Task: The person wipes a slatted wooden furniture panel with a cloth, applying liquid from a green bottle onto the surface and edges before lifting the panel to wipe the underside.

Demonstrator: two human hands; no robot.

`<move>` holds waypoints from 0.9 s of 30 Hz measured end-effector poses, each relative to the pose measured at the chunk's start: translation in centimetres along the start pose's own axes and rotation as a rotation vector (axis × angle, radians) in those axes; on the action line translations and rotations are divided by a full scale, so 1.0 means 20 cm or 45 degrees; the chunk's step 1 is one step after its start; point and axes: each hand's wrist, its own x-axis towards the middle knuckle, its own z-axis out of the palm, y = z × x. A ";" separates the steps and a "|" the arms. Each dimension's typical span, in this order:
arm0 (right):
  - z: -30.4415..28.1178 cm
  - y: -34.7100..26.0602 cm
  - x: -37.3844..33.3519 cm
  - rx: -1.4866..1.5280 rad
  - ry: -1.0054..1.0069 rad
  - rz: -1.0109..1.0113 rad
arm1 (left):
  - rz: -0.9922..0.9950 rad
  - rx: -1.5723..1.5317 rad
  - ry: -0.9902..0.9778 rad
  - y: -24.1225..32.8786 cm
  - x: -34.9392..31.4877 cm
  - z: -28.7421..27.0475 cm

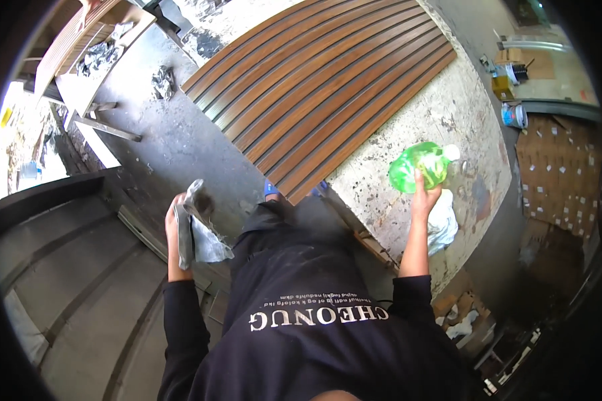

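In my left hand (172,224) is a bunched grey and white rag (209,244); its ends hang loose beside the worktable. My right hand (425,196) grips a green see-through plastic bottle (408,168) with a white cap, tilted over the table's right part. Close below that hand lies a crumpled white cloth or plastic bag (443,224). A brown wood-look slatted panel (334,93) with dark grooves covers much of the paint-spotted table (471,120), its near corner jutting past the edge towards me. Neither hand touches the panel.
Another person's hand (89,5) is at a second slatted panel (63,50) at the upper left. Crumpled dark plastic (162,82) lies on the grey floor. A small paint bucket (514,115) stands at right, by a brown board (556,174). Dark ribbed surfaces (67,267) fill the lower left.
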 end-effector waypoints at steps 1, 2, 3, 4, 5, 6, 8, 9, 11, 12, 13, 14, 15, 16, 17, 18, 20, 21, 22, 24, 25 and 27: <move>0.02 -0.04 -0.03 -0.008 -0.015 -0.013 | 0.085 -0.239 -0.083 -0.04 0.02 0.08; 0.05 -0.09 -0.06 0.048 -0.100 0.005 | 0.028 -0.446 -0.227 0.03 0.00 0.22; 0.07 -0.14 -0.10 0.105 -0.178 0.025 | -0.027 -0.649 -0.378 0.10 -0.02 0.34; 0.10 -0.20 -0.13 0.104 -0.181 0.016 | -0.029 -0.913 -0.637 0.05 0.02 0.39; 0.12 -0.26 -0.16 0.120 -0.281 0.021 | -0.029 -1.170 -0.904 -0.02 0.05 0.44; 0.13 -0.31 -0.17 0.133 -0.371 0.026 | -0.026 -1.174 -0.918 -0.06 0.07 0.52; 0.16 -0.46 -0.19 0.052 -0.513 -0.022 | 0.065 -0.949 -0.525 -0.11 0.07 0.71; 0.18 -0.52 -0.19 -0.036 -0.653 -0.061 | 0.108 -0.834 -0.340 -0.11 0.09 0.77; 0.22 -0.63 -0.18 -0.224 -0.795 -0.144 | 0.469 -0.205 -0.322 -0.09 0.13 0.86; 0.25 -0.68 -0.17 -0.422 -0.952 -0.211 | 0.710 0.160 -0.301 -0.07 0.16 0.89; 0.27 -0.72 -0.17 -0.428 -0.923 -0.210 | 0.947 0.500 -0.272 -0.05 0.17 0.91; 0.31 -0.76 -0.16 -0.627 -1.065 -0.216 | 1.148 0.793 -0.229 -0.04 0.16 0.93; 0.34 -0.79 -0.17 -0.828 -1.209 -0.217 | 1.285 0.985 -0.199 -0.02 0.16 0.93; 0.37 -0.79 -0.18 -0.831 -1.186 -0.214 | 1.378 1.113 -0.169 0.00 0.15 0.94; 0.39 -0.78 -0.19 -0.872 -1.200 -0.236 | 1.430 1.186 -0.158 0.01 0.15 0.95; 0.41 -0.78 -0.18 -0.914 -1.219 -0.262 | 1.459 1.230 -0.147 0.02 0.14 0.97; 0.41 -0.79 -0.17 -0.950 -1.229 -0.252 | 1.418 1.225 -0.249 0.07 0.15 1.00; 0.41 -0.80 -0.17 -0.978 -1.258 -0.244 | 1.424 1.223 -0.243 0.08 0.16 1.00; 0.41 -0.84 -0.15 -0.996 -1.285 -0.211 | 1.374 1.226 -0.191 0.07 0.17 1.00; 0.40 -0.81 -0.14 -1.019 -1.280 -0.240 | 1.309 1.201 -0.163 0.08 0.17 0.99; 0.40 -0.80 -0.13 -1.041 -1.277 -0.261 | 1.313 1.198 -0.155 0.09 0.17 0.99; 0.39 -0.81 -0.12 -1.050 -1.295 -0.255 | 1.300 1.176 -0.126 0.11 0.15 1.00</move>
